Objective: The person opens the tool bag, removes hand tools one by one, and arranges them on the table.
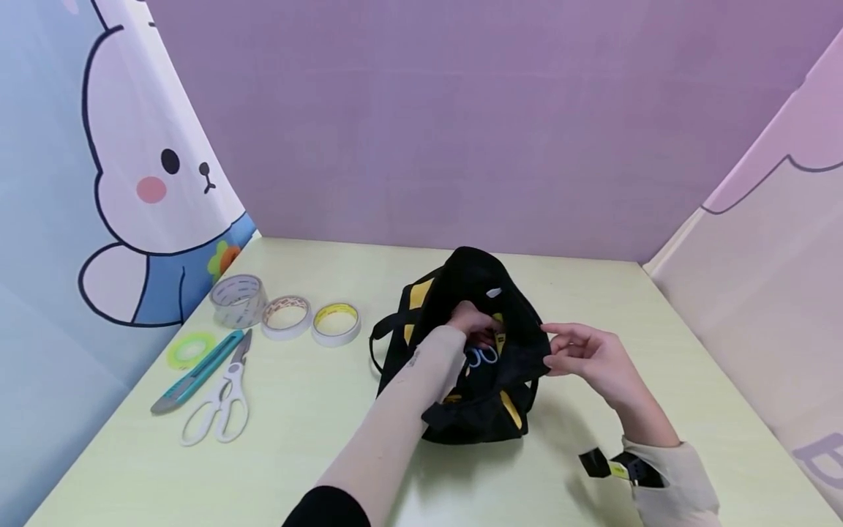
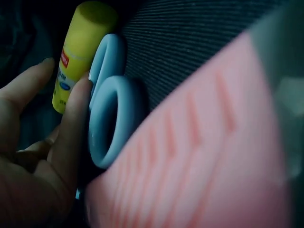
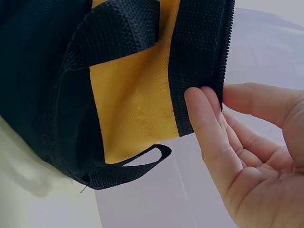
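Note:
A black bag with yellow panels (image 1: 474, 428) stands with its mouth spread on the table. My left hand (image 1: 470, 320) reaches into it; in the left wrist view its thumb and finger straddle a yellow glue stick (image 2: 83, 52), with a small gap at the thumb side. Close by are the light-blue handles of scissors (image 2: 114, 123). A pink ridged thing (image 2: 199, 142), blurred, fills the near part of that view; its kind is unclear. At the bag's right rim, my right hand (image 1: 593, 359) pinches the zipper edge (image 3: 227, 42) between thumb and fingers.
Left of the bag lie a clear tape roll (image 1: 238, 300), two white tape rolls (image 1: 285, 333) (image 1: 337, 339), a green ring-shaped roll (image 1: 191, 350), a teal utility knife (image 1: 197, 373) and white-handled scissors (image 1: 222, 402). A black strap loop (image 1: 375, 351) hangs off the bag's left side.

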{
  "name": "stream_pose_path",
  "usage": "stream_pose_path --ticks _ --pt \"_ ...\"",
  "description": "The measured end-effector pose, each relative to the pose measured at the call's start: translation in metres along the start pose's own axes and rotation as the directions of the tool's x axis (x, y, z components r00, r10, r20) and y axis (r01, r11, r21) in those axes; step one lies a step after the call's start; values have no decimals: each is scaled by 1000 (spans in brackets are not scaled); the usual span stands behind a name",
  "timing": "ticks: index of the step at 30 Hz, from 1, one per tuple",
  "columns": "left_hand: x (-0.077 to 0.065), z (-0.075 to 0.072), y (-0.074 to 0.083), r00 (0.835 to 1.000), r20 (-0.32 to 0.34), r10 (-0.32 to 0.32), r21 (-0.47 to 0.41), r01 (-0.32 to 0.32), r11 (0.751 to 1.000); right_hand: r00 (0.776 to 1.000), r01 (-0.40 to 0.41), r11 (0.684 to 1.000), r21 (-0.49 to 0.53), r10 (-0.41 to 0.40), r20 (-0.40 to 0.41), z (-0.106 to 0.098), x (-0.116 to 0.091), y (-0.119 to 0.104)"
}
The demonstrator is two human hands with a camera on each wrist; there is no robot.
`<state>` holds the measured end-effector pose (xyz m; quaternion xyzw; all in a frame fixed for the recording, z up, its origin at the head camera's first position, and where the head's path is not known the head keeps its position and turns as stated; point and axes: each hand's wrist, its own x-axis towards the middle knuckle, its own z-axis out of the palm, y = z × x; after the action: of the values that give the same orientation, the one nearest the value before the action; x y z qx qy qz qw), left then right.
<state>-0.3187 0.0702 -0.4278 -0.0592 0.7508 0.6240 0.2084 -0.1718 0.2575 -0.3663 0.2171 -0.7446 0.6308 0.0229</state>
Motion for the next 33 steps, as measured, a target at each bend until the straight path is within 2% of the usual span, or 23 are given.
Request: stream_pose_path --ticks 3,8,12,17,21,26,33 --pt "4 2 0 1000 -15 20 57 -19 998 1000 10 1000 14 -10 -1 -1 0 0" --pt "6 4 0 999 -35 17 102 -14 995 1000 14 1000 15 -15 6 -2 -1 0" --pt "3 2 3 999 -35 11 67 -8 998 1000 13 1000 11 -13 8 -2 1 -1" --pt "0 -3 2 1000 -10 15 -52 -16 999 1000 7 1000 15 -7 12 -1 1 -1" --pt "-1 -11 4 999 -3 46 -109 -46 993 1000 4 1000 22 -5 20 -1 0 -1" --pt "-6 -24 14 996 28 89 -109 -85 990 1000 -4 1000 30 3 20 -1 1 0" --pt "-10 -39 28 990 75 117 -106 -109 988 1000 -4 999 33 4 13 -1 3 1"
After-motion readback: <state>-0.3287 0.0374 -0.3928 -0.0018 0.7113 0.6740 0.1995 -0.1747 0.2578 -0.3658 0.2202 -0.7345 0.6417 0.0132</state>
